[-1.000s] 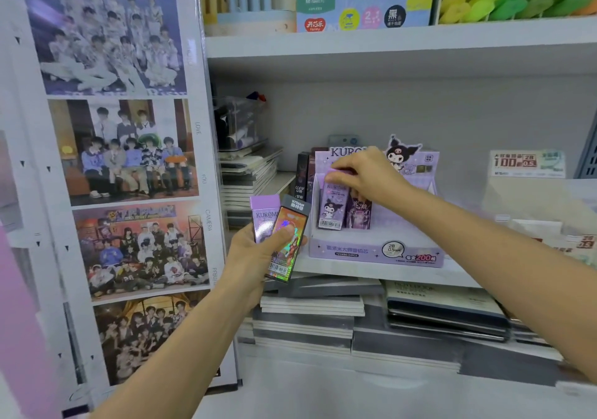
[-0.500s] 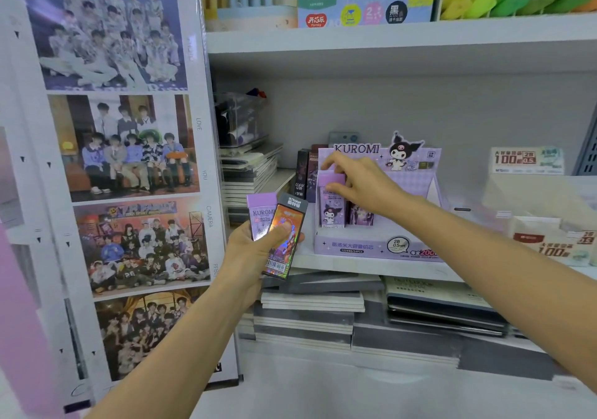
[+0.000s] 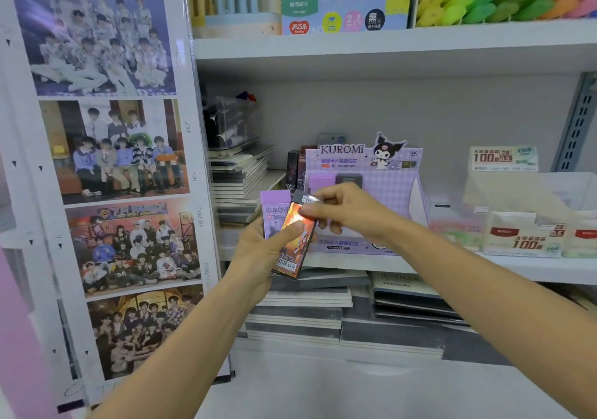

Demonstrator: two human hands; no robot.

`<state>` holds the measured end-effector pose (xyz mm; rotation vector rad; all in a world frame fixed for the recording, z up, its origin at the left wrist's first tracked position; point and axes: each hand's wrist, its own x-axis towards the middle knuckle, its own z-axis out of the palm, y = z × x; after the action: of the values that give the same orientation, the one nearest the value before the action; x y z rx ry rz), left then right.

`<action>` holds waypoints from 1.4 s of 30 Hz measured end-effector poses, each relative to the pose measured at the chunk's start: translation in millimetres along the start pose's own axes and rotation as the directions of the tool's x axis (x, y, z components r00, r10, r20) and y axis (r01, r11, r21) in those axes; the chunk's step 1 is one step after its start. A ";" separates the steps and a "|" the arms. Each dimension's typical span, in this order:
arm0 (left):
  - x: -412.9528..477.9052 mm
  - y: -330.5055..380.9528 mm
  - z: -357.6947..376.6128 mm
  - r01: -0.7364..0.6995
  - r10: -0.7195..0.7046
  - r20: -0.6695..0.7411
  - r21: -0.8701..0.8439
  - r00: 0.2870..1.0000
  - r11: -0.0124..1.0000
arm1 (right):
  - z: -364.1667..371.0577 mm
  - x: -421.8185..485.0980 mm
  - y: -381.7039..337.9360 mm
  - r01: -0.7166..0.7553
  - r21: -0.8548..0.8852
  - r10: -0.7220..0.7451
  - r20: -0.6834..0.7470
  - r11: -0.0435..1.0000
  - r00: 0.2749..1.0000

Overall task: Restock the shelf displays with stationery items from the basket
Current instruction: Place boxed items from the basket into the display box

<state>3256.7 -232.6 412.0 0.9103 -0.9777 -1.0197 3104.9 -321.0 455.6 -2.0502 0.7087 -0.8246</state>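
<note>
My left hand holds two small packs fanned together in front of the shelf: a purple Kuromi pack behind and a shiny dark orange pack in front, with my thumb across the dark one. My right hand has its fingertips pinching the top of the dark orange pack. Behind the hands stands the purple Kuromi display box on the middle shelf, with a few packs standing inside it. The basket is out of view.
Stacks of notebooks lie left of the display box, and more notebooks fill the shelf below. Lead refill boxes sit to the right. A poster panel closes the left side. Pen boxes line the top shelf.
My right hand left the display box, where it had set a purple pack, and came back left to my left hand, now pinching the top of the dark orange pack.
</note>
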 end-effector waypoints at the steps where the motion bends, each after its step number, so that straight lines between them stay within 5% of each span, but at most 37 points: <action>1: -1.4 0.1 4.7 0.000 0.000 0.026 0.006 1.000 1.000 | -1.2 -3.5 1.3 0.001 0.014 -0.001 0.005 1.000 1.000; 6: -2.5 2.2 19.7 0.110 -0.106 0.035 -0.153 0.994 0.982 | -41.8 -13.4 -0.4 0.025 0.193 0.022 -0.238 0.981 0.971; 10: 2.2 0.8 19.4 0.069 -0.067 0.020 -0.106 0.998 0.992 | -81.1 -10.8 -2.5 0.201 -0.018 -0.186 -0.472 0.979 0.862; 13: 5.5 -1.1 17.9 0.040 -0.039 0.020 -0.034 0.999 0.999 | -90.2 -7.1 0.6 0.224 -0.253 -0.312 -0.394 0.941 0.865; 17: 8.5 -7.0 18.2 0.004 -0.004 0.035 0.003 0.999 1.000 | -78.4 -1.4 18.8 0.148 -0.414 -0.288 -0.299 0.898 0.910; 28: 15.5 -17.9 17.5 0.019 -0.019 0.059 0.000 0.998 1.000 | -73.9 11.1 22.9 0.029 -0.519 -0.155 -0.202 0.854 0.967; 35: 18.2 -19.7 14.2 0.033 -0.032 0.073 -0.005 0.997 0.999 | -59.9 10.3 37.4 0.088 -0.620 -0.390 -0.371 0.779 0.843; 42: 14.1 -19.7 17.9 0.020 -0.020 0.054 0.006 0.998 1.000 | -64.2 4.3 26.0 0.056 -0.585 -0.369 -0.432 0.809 0.823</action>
<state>3237.9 -253.9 402.1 0.9020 -1.0188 -1.0642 3054.4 -367.4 465.5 -2.4722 1.1286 -1.5076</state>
